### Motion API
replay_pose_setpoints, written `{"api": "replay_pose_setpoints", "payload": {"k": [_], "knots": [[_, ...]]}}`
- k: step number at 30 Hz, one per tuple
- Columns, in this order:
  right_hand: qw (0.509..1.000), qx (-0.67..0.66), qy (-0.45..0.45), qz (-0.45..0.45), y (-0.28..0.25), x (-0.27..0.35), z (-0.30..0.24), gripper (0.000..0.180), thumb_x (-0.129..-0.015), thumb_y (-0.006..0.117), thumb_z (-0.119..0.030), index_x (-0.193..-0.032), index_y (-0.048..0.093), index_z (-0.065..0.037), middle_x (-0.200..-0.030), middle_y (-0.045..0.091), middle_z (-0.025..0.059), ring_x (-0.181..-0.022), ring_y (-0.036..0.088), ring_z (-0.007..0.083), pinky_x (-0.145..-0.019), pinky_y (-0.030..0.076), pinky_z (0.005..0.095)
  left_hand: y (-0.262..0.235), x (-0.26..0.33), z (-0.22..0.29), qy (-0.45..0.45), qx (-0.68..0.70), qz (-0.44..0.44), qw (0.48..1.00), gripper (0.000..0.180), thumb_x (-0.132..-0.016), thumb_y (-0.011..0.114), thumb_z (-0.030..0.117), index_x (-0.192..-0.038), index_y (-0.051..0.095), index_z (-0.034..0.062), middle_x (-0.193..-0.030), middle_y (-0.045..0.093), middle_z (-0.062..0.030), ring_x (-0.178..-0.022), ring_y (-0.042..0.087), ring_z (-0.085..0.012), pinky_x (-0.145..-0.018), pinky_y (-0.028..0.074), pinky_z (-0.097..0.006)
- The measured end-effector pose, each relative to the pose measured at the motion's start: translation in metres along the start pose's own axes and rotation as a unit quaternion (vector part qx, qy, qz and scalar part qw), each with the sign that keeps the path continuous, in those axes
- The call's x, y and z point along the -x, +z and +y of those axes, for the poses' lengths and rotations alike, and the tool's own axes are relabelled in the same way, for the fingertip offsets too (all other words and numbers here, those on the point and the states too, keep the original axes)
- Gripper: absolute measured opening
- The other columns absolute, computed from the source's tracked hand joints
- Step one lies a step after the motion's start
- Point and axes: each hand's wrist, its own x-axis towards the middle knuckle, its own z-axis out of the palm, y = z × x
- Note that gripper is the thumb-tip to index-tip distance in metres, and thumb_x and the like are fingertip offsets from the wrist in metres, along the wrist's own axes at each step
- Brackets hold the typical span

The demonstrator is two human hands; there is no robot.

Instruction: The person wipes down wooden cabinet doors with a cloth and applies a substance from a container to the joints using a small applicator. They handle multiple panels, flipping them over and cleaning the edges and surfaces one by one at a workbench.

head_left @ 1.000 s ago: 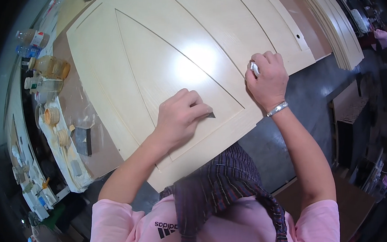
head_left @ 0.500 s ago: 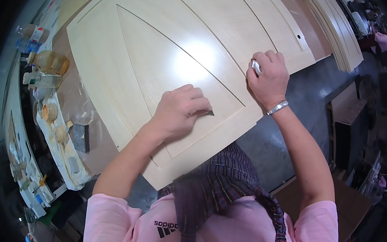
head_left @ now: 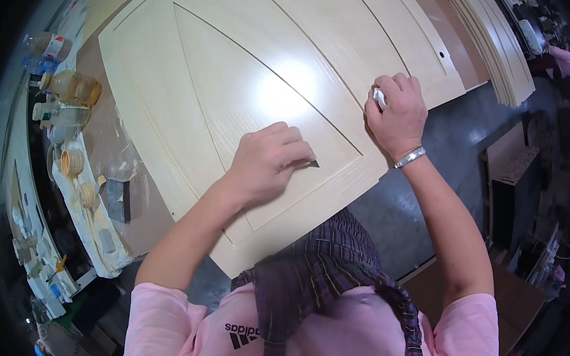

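Note:
A large pale cream wooden panel (head_left: 188, 137) with grooved lines lies tilted across the bench before me. Over its near part my left hand (head_left: 269, 160) is closed. A dark, flat, pointed corner (head_left: 314, 163) sticks out from under its fingertips by the panel; the rest of that piece is hidden, so its kind is unclear. At the panel's right edge rests my right hand (head_left: 399, 113), with a bracelet at the wrist. Its fingers are curled around a crumpled white wad (head_left: 379, 98), paper or cloth, which shows between thumb and forefinger.
Along the left bench stand plastic bottles, one with amber liquid (head_left: 74, 89), and an open tan-rimmed pot (head_left: 72, 162). A grey block (head_left: 118, 200) lies beside the panel. More stacked panels (head_left: 508, 68) are at the far right. A dark box-like stand (head_left: 513, 176) is on the right.
Very little differs. The whole view has shifted slightly, and both hands keep nearly the same places and grips on the panel. In the far right background, a pink-clad person has moved a little.

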Motion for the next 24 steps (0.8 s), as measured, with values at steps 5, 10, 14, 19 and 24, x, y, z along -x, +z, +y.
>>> {"api": "replay_pose_setpoints", "payload": {"k": [5,10,14,19,24], "knots": [[1.0,-0.003,0.001,0.003,-0.0012,-0.0004,-0.0006,0.011,-0.073,0.067,-0.012,-0.083,0.063,-0.011,-0.082,0.058,0.0079,-0.081,0.056,0.0302,-0.066,0.049,0.0425,-0.0055,-0.0028,-0.0028,0.011,0.0,-0.043,0.999,0.008,-0.077,0.077,0.008,-0.084,0.072,0.0095,-0.076,0.06,-0.0022,-0.073,0.059,-0.0211,-0.061,0.047,-0.035],[1.0,0.0,-0.004,0.002,-0.0004,-0.0002,-0.0005,0.011,-0.073,0.067,-0.012,-0.083,0.063,-0.011,-0.081,0.057,0.008,-0.081,0.056,0.0301,-0.066,0.049,0.0424,-0.0049,0.0002,0.0008,0.003,0.003,-0.017,1.0,0.008,-0.077,0.077,0.008,-0.084,0.072,0.0097,-0.075,0.06,-0.0029,-0.071,0.057,-0.0216,-0.06,0.047,-0.035],[1.0,-0.001,-0.008,0.006,0.0018,-0.0001,0.0001,0.011,-0.073,0.067,-0.012,-0.083,0.063,-0.011,-0.081,0.057,0.0079,-0.082,0.056,0.03,-0.066,0.049,0.0423,0.0026,0.0006,0.0009,-0.007,-0.009,0.017,1.0,0.009,-0.077,0.077,0.009,-0.083,0.072,0.0099,-0.075,0.059,-0.0028,-0.07,0.057,-0.0218,-0.06,0.047,-0.035],[1.0,0.005,-0.003,-0.002,-0.0002,-0.0002,0.0009,0.01,-0.073,0.067,-0.012,-0.082,0.062,-0.011,-0.081,0.057,0.0083,-0.082,0.056,0.0302,-0.066,0.049,0.0425,-0.0014,-0.0037,-0.0009,0.007,0.004,-0.019,1.0,0.009,-0.077,0.077,0.009,-0.084,0.072,0.0101,-0.075,0.059,-0.0029,-0.072,0.058,-0.0222,-0.06,0.047,-0.035],[1.0,-0.004,-0.01,0.01,0.0,-0.0011,-0.0001,0.01,-0.073,0.067,-0.012,-0.082,0.063,-0.011,-0.081,0.057,0.0084,-0.081,0.056,0.0301,-0.066,0.049,0.0425,-0.0062,-0.0053,-0.002,0.009,-0.001,-0.045,0.999,0.009,-0.077,0.077,0.008,-0.084,0.072,0.0094,-0.075,0.06,-0.0033,-0.073,0.059,-0.0228,-0.061,0.047,-0.036]]}}
